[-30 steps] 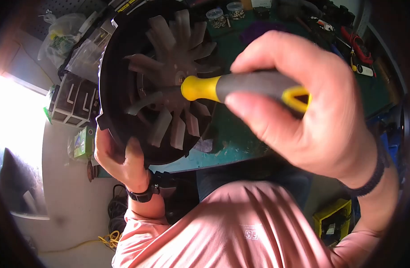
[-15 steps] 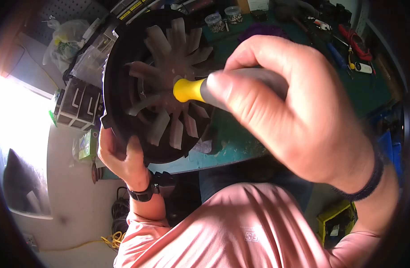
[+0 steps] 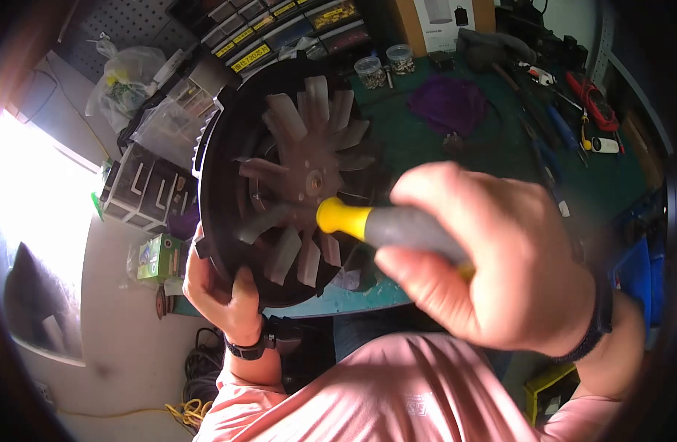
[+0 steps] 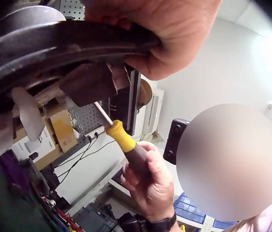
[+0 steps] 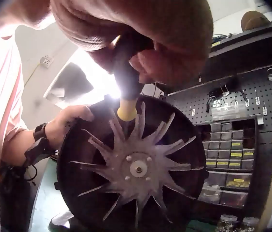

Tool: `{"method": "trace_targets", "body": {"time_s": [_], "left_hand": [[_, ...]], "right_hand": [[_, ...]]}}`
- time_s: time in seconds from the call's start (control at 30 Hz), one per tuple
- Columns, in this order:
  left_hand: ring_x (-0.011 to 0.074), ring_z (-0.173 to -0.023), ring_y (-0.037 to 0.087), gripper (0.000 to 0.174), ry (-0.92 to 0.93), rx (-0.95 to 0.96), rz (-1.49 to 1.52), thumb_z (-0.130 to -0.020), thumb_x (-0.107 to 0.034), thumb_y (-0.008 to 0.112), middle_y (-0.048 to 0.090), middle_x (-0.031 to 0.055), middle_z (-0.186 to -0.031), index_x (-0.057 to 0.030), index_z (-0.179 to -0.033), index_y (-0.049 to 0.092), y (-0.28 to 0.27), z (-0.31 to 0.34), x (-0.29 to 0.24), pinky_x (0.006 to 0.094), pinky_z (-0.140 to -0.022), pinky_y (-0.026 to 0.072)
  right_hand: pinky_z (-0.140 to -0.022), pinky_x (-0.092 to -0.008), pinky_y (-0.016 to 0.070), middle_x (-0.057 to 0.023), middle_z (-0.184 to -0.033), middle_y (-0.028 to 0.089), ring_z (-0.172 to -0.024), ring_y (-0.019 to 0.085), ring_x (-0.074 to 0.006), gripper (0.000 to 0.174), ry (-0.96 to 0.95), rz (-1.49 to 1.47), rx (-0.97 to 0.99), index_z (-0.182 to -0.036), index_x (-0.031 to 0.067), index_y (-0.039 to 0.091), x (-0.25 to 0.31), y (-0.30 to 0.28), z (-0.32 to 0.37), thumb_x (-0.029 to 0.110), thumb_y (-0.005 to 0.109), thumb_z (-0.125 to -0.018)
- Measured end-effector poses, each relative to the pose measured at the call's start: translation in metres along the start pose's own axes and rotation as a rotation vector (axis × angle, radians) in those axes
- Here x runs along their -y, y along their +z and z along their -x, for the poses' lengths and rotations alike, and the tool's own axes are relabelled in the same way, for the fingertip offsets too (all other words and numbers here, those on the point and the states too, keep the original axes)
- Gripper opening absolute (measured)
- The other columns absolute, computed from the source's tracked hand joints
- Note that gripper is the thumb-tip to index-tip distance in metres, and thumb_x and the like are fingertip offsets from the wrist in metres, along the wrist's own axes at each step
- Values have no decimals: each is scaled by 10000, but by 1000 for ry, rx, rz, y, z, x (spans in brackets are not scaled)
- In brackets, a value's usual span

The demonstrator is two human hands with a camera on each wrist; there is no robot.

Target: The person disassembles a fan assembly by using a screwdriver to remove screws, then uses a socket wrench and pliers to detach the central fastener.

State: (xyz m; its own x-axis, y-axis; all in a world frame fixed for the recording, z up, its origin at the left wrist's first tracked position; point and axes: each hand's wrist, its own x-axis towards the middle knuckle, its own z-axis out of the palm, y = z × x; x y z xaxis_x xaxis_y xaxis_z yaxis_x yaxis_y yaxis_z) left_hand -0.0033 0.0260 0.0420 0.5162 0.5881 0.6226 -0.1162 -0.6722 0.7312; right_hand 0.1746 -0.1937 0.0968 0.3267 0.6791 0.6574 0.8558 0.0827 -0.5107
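A round black housing (image 3: pixel 224 243) with a bladed metal fan (image 3: pixel 309 158) inside is held up over the bench. My left hand (image 3: pixel 224 298) grips its lower left rim, thumb on the fan side. In my right hand (image 3: pixel 493 258) is a screwdriver with a grey and yellow handle (image 3: pixel 408 227), its yellow end in front of the lower blades. From the left wrist view, the metal shaft (image 4: pixel 103 113) runs up towards the fan behind a dark blade. The right wrist view shows the fan hub (image 5: pixel 138 168) face on; the tool's tip is hidden there.
Behind the housing stand small-parts drawers (image 3: pixel 279 29) and two jars of screws (image 3: pixel 370 72). A purple cloth (image 3: pixel 449 103) lies on the green bench, with pliers and a red tool (image 3: pixel 592 99) at the right. Clear drawers (image 3: pixel 143 188) stand at the left.
The housing, both hands and the background sit lower in the head view, showing more drawers behind. The screwdriver's yellow end has gone from near the hub to below it.
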Motion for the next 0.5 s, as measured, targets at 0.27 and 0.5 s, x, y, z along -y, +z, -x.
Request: {"method": "trace_targets", "body": {"time_s": [0.27,0.5], "left_hand": [[201,-1013,511,570,50,-72,27,-725,-69,616,527,129,-1138,60,-1247,428,3,3,5,327,-914,406],[193,-1013,544,603,35,-152,-30,-675,-64,598,576,147,-1116,96,-1242,469,1,4,4,307,-924,396]], "right_hand": [[-546,-314,496,-121,-771,627,-585,595,-245,528,106,-74,-48,-1111,-38,529,-8,3,5,261,767,-746],[-448,-297,421,-73,-721,580,-548,552,-217,325,-145,107,13,-977,22,595,-13,0,4,131,734,-705]]}}
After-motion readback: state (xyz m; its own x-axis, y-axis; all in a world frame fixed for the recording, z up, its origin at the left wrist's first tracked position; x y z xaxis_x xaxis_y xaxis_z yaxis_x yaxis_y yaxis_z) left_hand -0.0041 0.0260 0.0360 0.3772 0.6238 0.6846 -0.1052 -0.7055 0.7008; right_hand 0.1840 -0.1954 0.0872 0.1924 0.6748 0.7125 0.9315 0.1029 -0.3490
